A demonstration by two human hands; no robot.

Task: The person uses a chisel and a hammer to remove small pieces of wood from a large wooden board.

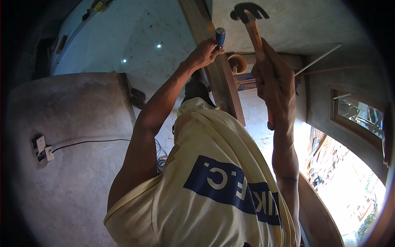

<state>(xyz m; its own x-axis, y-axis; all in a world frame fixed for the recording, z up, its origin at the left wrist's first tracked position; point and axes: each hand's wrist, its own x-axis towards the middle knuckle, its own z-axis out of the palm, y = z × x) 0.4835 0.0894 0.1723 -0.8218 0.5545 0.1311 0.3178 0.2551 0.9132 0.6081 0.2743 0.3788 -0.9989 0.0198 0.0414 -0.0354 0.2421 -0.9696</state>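
My right hand (277, 80) is wrapped round the wooden handle of a claw hammer (254, 35). Its dark head is raised above and to the right of my left hand. My left hand (203, 54) grips a tool with a blue handle (220, 38), probably a chisel, its round butt end pointing up. That tool's lower end is hidden behind my fingers and the wood. Directly below my left hand runs a long brown wooden beam (224, 84). The hammer head and the blue handle are apart.
A grey wall on the left carries white sockets (45, 150) with a black cable (90, 141). Behind the beam lies a round brown container (237, 64). A small framed window (360, 109) is at the right, above a bright opening. Dark items lie along the far left edge of the pale floor.
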